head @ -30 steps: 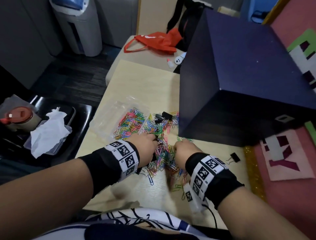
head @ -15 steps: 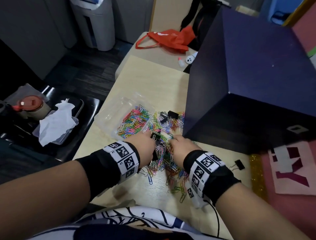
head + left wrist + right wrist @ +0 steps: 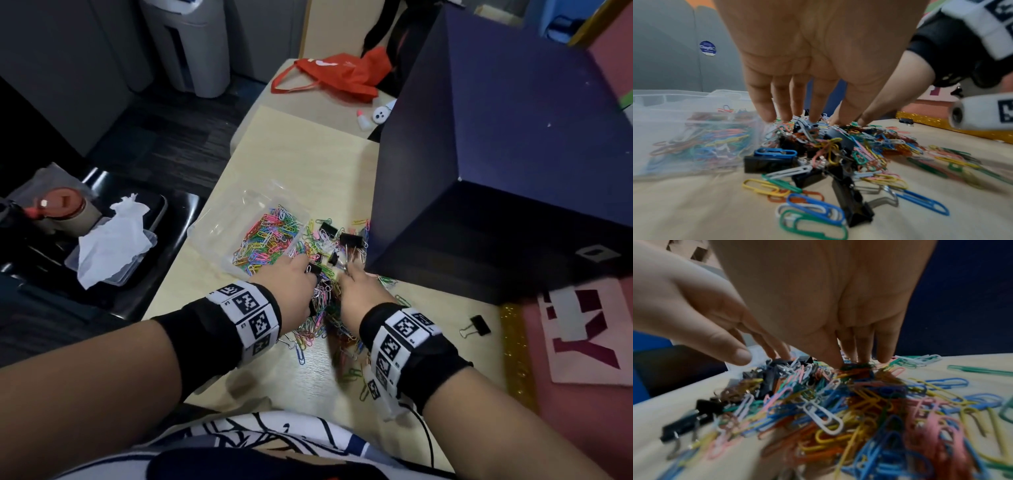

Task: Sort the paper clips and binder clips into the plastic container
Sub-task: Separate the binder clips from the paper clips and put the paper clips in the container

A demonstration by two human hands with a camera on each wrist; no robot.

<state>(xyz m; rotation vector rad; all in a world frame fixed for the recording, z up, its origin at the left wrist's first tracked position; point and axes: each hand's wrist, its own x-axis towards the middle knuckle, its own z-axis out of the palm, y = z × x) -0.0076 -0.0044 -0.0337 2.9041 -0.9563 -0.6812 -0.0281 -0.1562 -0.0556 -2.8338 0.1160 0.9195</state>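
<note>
On a pale wooden desk [image 3: 294, 161], a clear plastic container [image 3: 219, 226] half full of coloured paper clips [image 3: 267, 236] sits left of a loose heap mixing wire paper clips with black binder clips [image 3: 350, 240]. The left hand [image 3: 294, 291] and right hand [image 3: 359, 294] meet over the heap, near a dark blue box [image 3: 496, 154]. Only the wrist views show both hands' straight fingers [image 3: 760, 104] touching the heap, gripping nothing.
</note>
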